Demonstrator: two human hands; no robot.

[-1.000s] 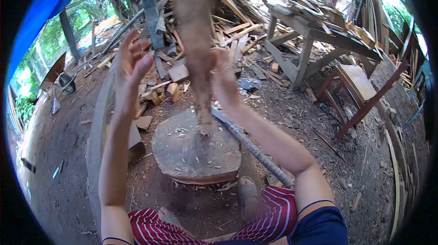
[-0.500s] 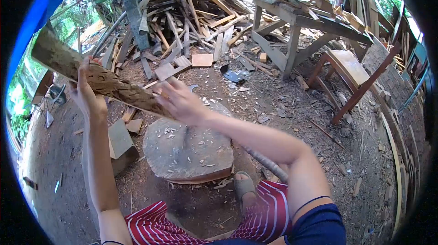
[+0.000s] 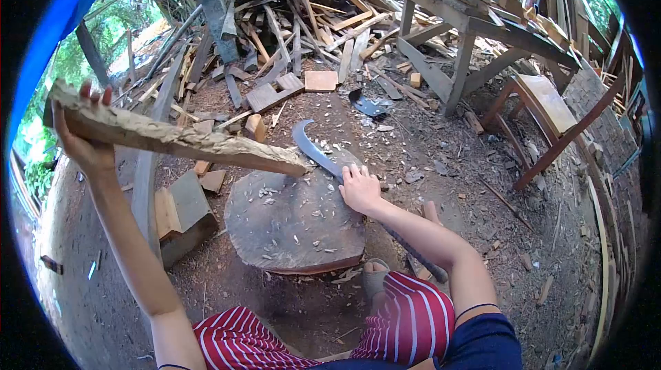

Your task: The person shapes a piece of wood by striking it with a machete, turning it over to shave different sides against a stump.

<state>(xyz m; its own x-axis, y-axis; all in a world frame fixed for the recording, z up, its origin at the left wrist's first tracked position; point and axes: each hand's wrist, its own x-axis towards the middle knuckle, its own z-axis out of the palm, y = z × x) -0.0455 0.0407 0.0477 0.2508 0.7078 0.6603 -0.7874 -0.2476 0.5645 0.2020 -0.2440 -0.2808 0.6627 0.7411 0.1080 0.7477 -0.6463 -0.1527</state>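
- Nearest the camera, the person's knees show in red-and-white striped cloth [image 3: 413, 322], with a sandalled foot [image 3: 375, 277] on the packed earth just below the block.
- A broad, flat-topped chopping block [image 3: 296, 222], a round slab of grey weathered wood, sits on the dirt; pale chips and flakes are strewn over its face.
- The right hand [image 3: 359, 189] rests at the block's far right edge, fingers curled down over the billhook [image 3: 323, 153] where blade meets shaft; whether they fully grip it I cannot tell.
- The billhook lies across the block's edge, its dark metal blade curving to a hooked tip beyond the hand, while its long rough handle runs back toward the person's knee.
- The left hand [image 3: 82, 139] is raised to the left, fingers clenched around the thick end of a rough wooden stake [image 3: 179, 139].
- The stake is long, pale and splintery, hewn in uneven facets; it slants down rightward, its narrower tip above the block's far left rim, just beside the blade.
- Left of the block lies a squared timber offcut [image 3: 180, 208].
- Farther off, a tangled heap of scrap boards [image 3: 296, 18], and to the right a weathered wooden workbench [image 3: 475, 32] with angled braces.
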